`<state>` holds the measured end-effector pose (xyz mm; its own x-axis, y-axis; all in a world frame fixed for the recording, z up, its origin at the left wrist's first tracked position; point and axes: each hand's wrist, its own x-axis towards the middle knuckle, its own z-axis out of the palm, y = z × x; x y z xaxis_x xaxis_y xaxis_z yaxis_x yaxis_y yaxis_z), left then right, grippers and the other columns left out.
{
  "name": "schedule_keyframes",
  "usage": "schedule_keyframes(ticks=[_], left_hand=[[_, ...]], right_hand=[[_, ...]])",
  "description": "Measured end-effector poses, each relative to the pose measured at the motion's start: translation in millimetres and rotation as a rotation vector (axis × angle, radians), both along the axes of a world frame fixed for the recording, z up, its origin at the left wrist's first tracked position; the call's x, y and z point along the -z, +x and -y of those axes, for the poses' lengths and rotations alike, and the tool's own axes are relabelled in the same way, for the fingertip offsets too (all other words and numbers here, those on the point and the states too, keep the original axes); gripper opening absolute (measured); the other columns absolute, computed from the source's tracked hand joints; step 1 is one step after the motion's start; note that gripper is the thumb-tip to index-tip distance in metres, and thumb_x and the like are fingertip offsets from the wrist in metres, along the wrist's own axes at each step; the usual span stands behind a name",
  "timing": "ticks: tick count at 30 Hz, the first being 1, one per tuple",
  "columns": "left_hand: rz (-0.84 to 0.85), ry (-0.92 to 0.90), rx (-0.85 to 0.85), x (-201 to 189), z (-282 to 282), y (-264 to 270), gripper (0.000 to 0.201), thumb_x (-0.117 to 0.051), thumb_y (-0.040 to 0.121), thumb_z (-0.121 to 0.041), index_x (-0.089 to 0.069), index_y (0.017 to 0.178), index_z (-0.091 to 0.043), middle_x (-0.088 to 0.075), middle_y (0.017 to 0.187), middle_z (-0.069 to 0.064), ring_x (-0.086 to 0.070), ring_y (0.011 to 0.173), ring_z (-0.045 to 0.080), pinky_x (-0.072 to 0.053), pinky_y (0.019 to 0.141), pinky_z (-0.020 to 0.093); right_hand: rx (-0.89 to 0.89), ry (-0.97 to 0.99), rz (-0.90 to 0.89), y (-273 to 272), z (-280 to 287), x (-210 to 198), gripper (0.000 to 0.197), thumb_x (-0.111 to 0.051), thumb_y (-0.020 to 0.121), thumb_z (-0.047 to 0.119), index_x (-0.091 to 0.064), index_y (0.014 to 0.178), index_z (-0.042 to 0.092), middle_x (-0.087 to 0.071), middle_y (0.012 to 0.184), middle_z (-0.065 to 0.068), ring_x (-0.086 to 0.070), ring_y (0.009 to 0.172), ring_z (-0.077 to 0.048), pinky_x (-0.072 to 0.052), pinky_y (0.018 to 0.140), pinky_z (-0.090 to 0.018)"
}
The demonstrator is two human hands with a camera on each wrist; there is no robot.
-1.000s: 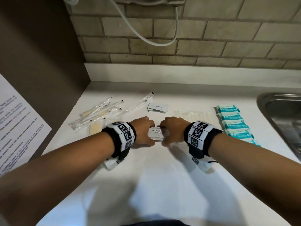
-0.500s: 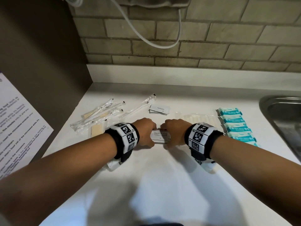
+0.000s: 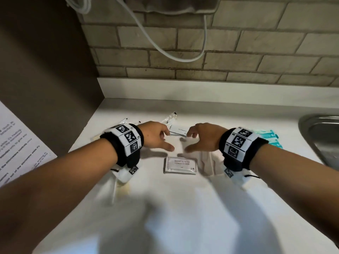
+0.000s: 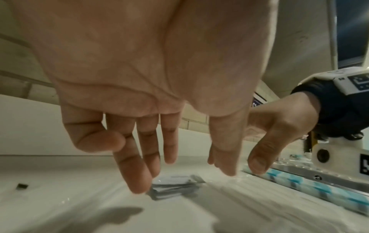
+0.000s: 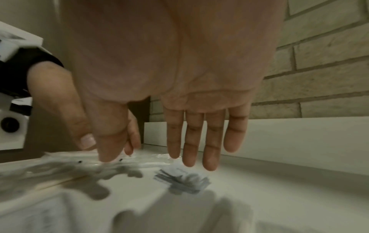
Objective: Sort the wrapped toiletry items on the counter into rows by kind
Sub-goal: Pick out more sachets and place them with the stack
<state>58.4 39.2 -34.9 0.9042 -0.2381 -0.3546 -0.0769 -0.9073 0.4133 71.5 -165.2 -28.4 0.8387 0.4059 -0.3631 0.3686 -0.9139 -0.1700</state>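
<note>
Left hand [image 3: 156, 135], right hand [image 3: 202, 136]: fingers spread, empty, above small stack of white flat toothpaste sachets [image 3: 178, 133]. Pinch both ends, lift whole.

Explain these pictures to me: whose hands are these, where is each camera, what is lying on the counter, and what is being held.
No machine: a person wears tagged wristbands holding small cameras. One picture looks down from the head; the other two look along each palm. The left hand and right hand hover open over a small stack of toothpaste sachets; the left fingers reach its edge, whether touching is unclear. Nothing is held. On the white counter lie a stack of shampoo sachets, teal packets by the sink, and long clear-wrapped items.
</note>
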Motion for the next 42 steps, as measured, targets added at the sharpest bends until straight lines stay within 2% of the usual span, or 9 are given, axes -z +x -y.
schedule_keyframes(ticks=[2, 6, 16, 19, 22, 27, 31, 37, 42], left_hand=[[0.087, 0.053, -0.003, -2.0, -1.8, 20.6, 0.057, -0.074, 0.076, -0.051, -0.058, 0.125, -0.024, -0.061, 0.121, -0.005, -0.059, 0.103, 0.015, -0.045, 0.092, 0.026], [0.164, 0.142, 0.055, 6.3, 10.7, 58.4, 0.057, -0.073, 0.082, -0.040, -0.053, 0.131, -0.019, -0.058, 0.132, 0.002, -0.056, 0.118, 0.022, -0.043, 0.096, 0.026], [0.121, 0.276, 0.134, 31.9, 34.9, 92.8, 0.076, -0.081, 0.072, -0.038, -0.046, 0.137, -0.020, -0.047, 0.137, 0.003, -0.058, 0.115, 0.027, -0.048, 0.093, 0.032], [0.147, 0.310, 0.154, 35.8, 37.1, 91.0, 0.077, -0.081, 0.069, -0.040, -0.046, 0.135, -0.024, -0.042, 0.139, 0.001, -0.060, 0.110, 0.030, -0.051, 0.090, 0.035], [0.132, 0.343, 0.184, 36.9, 38.6, 88.0, 0.066, -0.078, 0.069, -0.039, -0.051, 0.128, -0.025, -0.047, 0.128, 0.001, -0.062, 0.100, 0.031, -0.054, 0.082, 0.037], [0.093, 0.344, 0.166, 35.4, 41.4, 87.0, 0.049, -0.075, 0.069, -0.034, -0.064, 0.114, -0.019, -0.062, 0.106, 0.004, -0.064, 0.091, 0.027, -0.055, 0.079, 0.036], [0.102, 0.274, 0.085, 43.7, 36.3, 90.8, 0.050, -0.076, 0.073, -0.028, -0.063, 0.120, -0.017, -0.063, 0.115, 0.004, -0.062, 0.103, 0.026, -0.051, 0.085, 0.031], [0.087, 0.214, 0.034, 46.7, 36.0, 93.4, 0.045, -0.081, 0.072, -0.025, -0.067, 0.114, -0.015, -0.068, 0.112, 0.007, -0.064, 0.101, 0.027, -0.052, 0.089, 0.036], [0.085, 0.196, 0.030, 47.9, 35.7, 94.2, 0.045, -0.082, 0.071, -0.025, -0.066, 0.113, -0.017, -0.067, 0.113, 0.006, -0.064, 0.101, 0.027, -0.052, 0.089, 0.034]], right_hand=[[0.030, -0.010, 0.028, 20.5, -1.3, -1.4, 0.066, -0.066, 0.077, 0.059, -0.054, 0.130, 0.022, -0.059, 0.126, 0.000, -0.057, 0.113, -0.021, -0.046, 0.098, -0.037], [0.090, -0.050, 0.019, 52.2, -9.3, 7.1, 0.076, -0.074, 0.076, 0.046, -0.044, 0.139, 0.015, -0.046, 0.135, -0.007, -0.054, 0.118, -0.027, -0.047, 0.097, -0.035], [0.040, -0.103, -0.034, 86.0, -27.6, 34.8, 0.085, -0.082, 0.066, 0.037, -0.042, 0.139, 0.018, -0.044, 0.128, -0.007, -0.058, 0.110, -0.030, -0.050, 0.086, -0.034], [0.010, -0.126, -0.039, 87.1, -30.2, 40.2, 0.076, -0.082, 0.063, 0.037, -0.048, 0.128, 0.016, -0.050, 0.118, -0.005, -0.058, 0.106, -0.028, -0.051, 0.086, -0.035], [-0.010, -0.127, -0.023, 86.5, -31.0, 43.0, 0.060, -0.080, 0.063, 0.035, -0.055, 0.114, 0.017, -0.048, 0.101, -0.002, -0.059, 0.100, -0.027, -0.052, 0.080, -0.033], [-0.057, -0.148, -0.005, 90.2, -30.2, 43.9, 0.045, -0.076, 0.070, 0.029, -0.061, 0.109, 0.013, -0.056, 0.107, -0.007, -0.060, 0.100, -0.028, -0.053, 0.084, -0.036], [-0.070, -0.163, 0.011, 93.2, -29.8, 45.4, 0.045, -0.073, 0.077, 0.027, -0.062, 0.116, 0.009, -0.062, 0.112, -0.010, -0.059, 0.105, -0.027, -0.051, 0.084, -0.033], [-0.048, -0.152, 0.026, 96.9, -30.8, 47.2, 0.044, -0.075, 0.076, 0.030, -0.065, 0.114, 0.012, -0.065, 0.110, -0.008, -0.062, 0.102, -0.027, -0.053, 0.084, -0.032], [-0.044, -0.156, 0.044, 99.6, -31.2, 52.0, 0.041, -0.076, 0.074, 0.028, -0.066, 0.111, 0.014, -0.069, 0.105, -0.006, -0.065, 0.096, -0.027, -0.050, 0.074, -0.028]])
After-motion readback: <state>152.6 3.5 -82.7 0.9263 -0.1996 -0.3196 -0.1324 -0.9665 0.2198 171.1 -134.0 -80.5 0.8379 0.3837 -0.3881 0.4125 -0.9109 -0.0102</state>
